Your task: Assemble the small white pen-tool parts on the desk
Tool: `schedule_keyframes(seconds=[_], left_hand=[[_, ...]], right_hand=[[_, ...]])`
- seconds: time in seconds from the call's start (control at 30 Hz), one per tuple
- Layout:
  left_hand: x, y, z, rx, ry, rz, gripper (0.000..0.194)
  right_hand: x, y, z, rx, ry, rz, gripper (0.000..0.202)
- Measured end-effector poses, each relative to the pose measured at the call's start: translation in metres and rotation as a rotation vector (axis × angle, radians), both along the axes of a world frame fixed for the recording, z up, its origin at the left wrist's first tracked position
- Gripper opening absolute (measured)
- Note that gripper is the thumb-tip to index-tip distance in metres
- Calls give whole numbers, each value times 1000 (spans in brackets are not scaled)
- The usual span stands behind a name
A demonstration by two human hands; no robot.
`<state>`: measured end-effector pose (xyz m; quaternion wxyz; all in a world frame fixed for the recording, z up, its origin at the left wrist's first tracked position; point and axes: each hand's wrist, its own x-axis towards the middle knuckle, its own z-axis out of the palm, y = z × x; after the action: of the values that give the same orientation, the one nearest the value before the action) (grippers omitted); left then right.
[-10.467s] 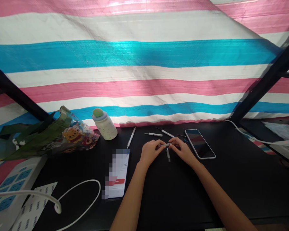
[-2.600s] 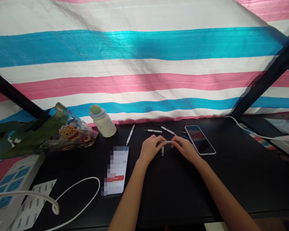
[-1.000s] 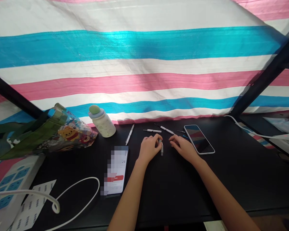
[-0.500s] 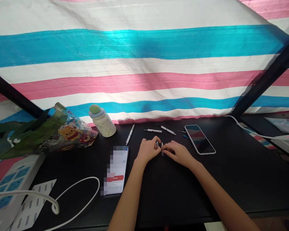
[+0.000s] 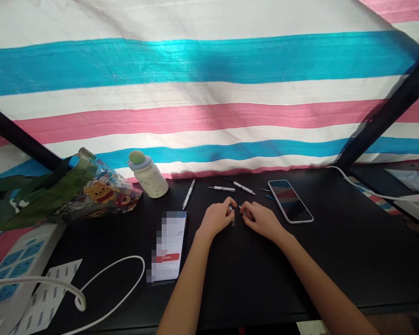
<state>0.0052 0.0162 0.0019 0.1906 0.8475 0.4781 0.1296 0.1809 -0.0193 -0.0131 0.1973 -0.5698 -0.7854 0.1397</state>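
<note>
Pen piece point(image 5: 233, 223), greyish, appears pinched in the left hand point(image 5: 216, 217), probably for fine control; right hand point(image 5: 260, 217), just apart, curls inward, its grip too hidden to tell. White pens point(image 5: 223, 189) lie beyond, between bottle point(image 5: 150, 179) and smartphone point(image 5: 290, 201), perhaps leaving working room.

We are viewing a black table point(image 5: 251, 284). On it, a bottle point(image 5: 150, 179) is standing beside a bag point(image 5: 99, 190), three white pens point(image 5: 189, 194) are lying between the bottle and a dark-screened phone point(image 5: 290, 201), and a lit phone point(image 5: 169, 270) is resting near a looped cable point(image 5: 144, 269).
</note>
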Motion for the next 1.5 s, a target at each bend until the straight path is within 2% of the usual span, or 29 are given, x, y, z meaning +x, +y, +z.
schedule_keyframes(seconds=[0.23,0.47,0.67,0.8,0.93,1.03,1.27,1.5], left_hand=[[-1,5,-7,92,-3,58,21],[1,4,-5,200,-70,37,21],[3,3,-3,175,-101,21,20],[4,1,-2,101,-88,13,19],[6,-1,2,34,-101,-38,27],[7,-2,3,64,-123,-64,25],[9,-2,1,200,-151,-83,7],[8,1,1,281,-152,-48,10]], right_hand=[[3,1,-2,8,56,-53,27],[6,5,-4,-57,248,-41,39],[7,8,-8,-109,398,-26,38],[7,9,-11,-124,476,-18,36],[6,11,-13,-108,577,-14,35],[5,12,-12,-76,622,-21,31],[7,12,-6,-30,646,-57,15],[10,12,-6,-8,513,-155,16]])
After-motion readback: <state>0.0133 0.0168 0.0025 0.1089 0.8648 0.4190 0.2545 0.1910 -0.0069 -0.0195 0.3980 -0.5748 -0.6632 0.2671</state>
